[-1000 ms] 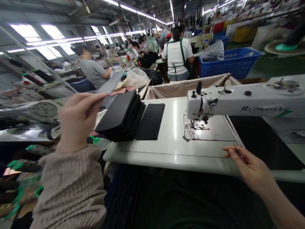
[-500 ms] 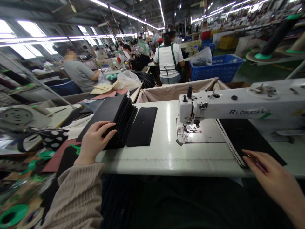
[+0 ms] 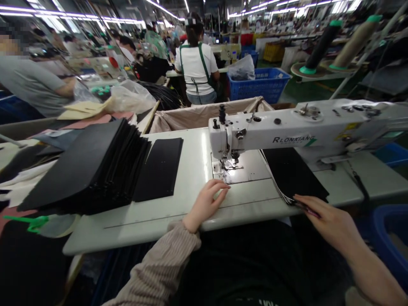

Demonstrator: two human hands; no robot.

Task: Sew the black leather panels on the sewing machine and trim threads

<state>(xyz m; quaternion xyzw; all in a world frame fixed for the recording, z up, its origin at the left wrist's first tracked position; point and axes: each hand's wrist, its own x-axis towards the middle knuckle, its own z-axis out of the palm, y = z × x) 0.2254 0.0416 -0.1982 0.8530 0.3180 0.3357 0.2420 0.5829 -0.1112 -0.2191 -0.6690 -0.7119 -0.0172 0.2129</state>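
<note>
My left hand [image 3: 208, 204] hovers over or rests on the table, just in front of the sewing machine's needle plate [image 3: 251, 170]. Its fingers are extended, the thumb is apart from them, and it holds nothing. In my right hand [image 3: 328, 219] is a slim, dark purplish tool [image 3: 310, 210], mostly covered by the fingers. Those fingertips are at the near edge of black panels [image 3: 288, 172] with pale edges, which lie partly behind the machine arm. The white sewing machine [image 3: 264, 131] has its needle and presser foot to the left of these panels.
Left on the table [image 3: 194, 170] stands a tall stack of black panels [image 3: 86, 157], with a smaller black pile [image 3: 161, 168] beside it. A cloth-lined bin [image 3: 191, 117] sits behind the table. A blue basket [image 3: 258, 87] and a person in a green apron [image 3: 196, 63] are farther back.
My left hand has left the tall black stack and moved right, to the front of the needle plate. The view has turned right. My right hand still holds the tool by the panels.
</note>
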